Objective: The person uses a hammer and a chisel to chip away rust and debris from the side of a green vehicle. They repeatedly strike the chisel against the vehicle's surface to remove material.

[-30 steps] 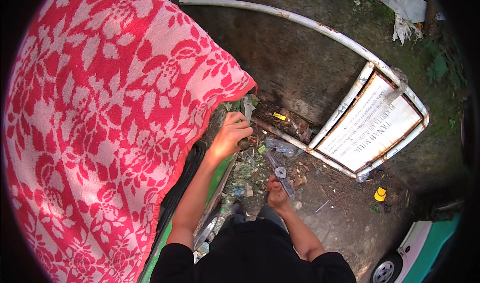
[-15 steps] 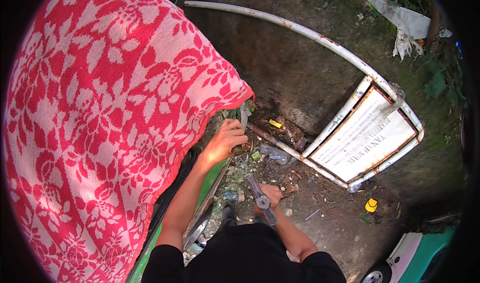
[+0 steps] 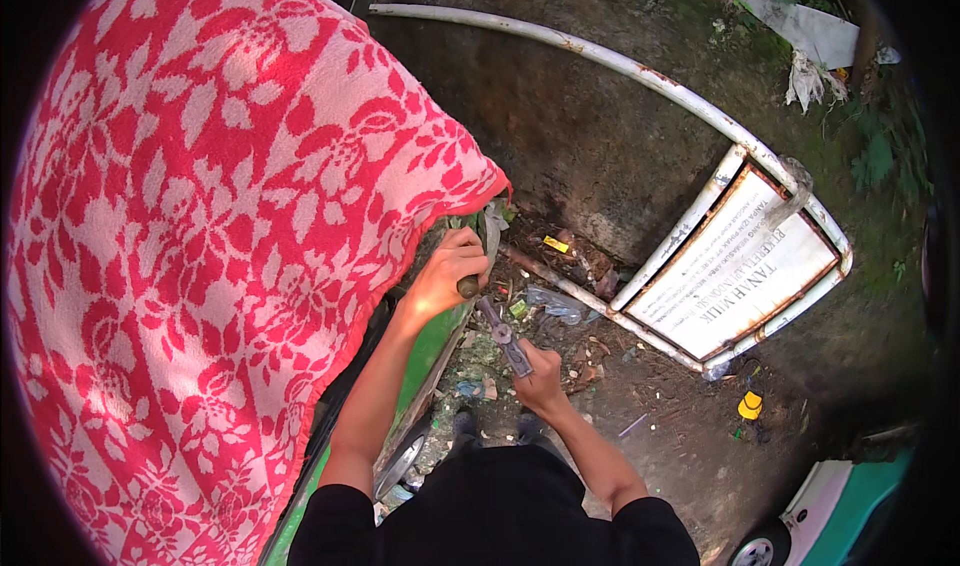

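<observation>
My right hand (image 3: pixel 541 380) is closed on a hammer (image 3: pixel 503 337), whose grey metal head shows from above, tilted, with one end toward my left hand. Its handle is mostly hidden beneath the head and my fingers. My left hand (image 3: pixel 452 271) is wrapped round a tool with a round brownish butt end (image 3: pixel 468 286); the rest of that tool is hidden, so I cannot tell its kind. That fist is at the corner of a green vehicle body (image 3: pixel 424 364), just below the edge of a red and pink floral blanket (image 3: pixel 220 216). A small gap lies between hammer head and butt end.
The blanket covers most of the left side. A rusty white pipe frame with a white sign (image 3: pixel 735 266) lies to the right. Litter and a yellow object (image 3: pixel 750 405) are on the ground. A concrete wall (image 3: pixel 520 96) rises beyond; a green and white vehicle (image 3: pixel 830 511) stands lower right.
My right hand has moved up and slightly left with the hammer, bringing its head closer to the butt end. My left hand has shifted only slightly and keeps its grip.
</observation>
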Action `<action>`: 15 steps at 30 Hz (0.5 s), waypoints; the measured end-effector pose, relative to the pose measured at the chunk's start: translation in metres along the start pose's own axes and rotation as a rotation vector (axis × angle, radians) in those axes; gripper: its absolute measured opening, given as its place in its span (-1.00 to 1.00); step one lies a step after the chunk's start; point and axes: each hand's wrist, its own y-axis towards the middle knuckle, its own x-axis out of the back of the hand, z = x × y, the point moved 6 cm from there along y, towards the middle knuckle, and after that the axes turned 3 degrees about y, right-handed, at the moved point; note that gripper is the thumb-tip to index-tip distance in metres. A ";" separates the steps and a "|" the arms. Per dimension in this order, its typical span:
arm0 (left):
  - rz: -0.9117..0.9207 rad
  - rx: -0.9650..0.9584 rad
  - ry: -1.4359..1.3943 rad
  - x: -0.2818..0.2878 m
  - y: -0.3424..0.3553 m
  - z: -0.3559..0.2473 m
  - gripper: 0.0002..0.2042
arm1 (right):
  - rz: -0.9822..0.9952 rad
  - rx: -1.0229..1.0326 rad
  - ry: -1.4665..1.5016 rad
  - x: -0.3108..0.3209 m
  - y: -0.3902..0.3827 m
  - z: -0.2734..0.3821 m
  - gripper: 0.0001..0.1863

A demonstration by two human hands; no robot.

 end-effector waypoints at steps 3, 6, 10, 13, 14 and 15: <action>-0.054 -0.066 0.006 0.005 0.009 -0.003 -0.78 | -0.101 0.215 0.157 0.011 0.007 0.024 -0.84; -0.064 -0.031 -0.028 0.000 0.013 -0.004 -0.80 | -0.125 0.254 0.203 0.006 -0.002 0.004 -0.89; -0.004 -0.052 -0.034 -0.002 0.006 0.001 -0.79 | -0.051 -0.085 0.015 -0.001 -0.005 -0.013 -0.87; -0.028 -0.045 -0.005 -0.002 0.011 -0.004 -0.79 | -0.142 -0.109 0.157 0.008 -0.025 -0.009 -0.71; -0.035 -0.039 0.009 -0.003 0.011 -0.004 -0.79 | -0.161 -0.149 0.244 0.010 -0.025 -0.007 -0.60; -0.043 -0.032 0.024 -0.004 0.011 -0.004 -0.79 | -0.181 -0.190 0.328 0.012 -0.026 -0.004 -0.48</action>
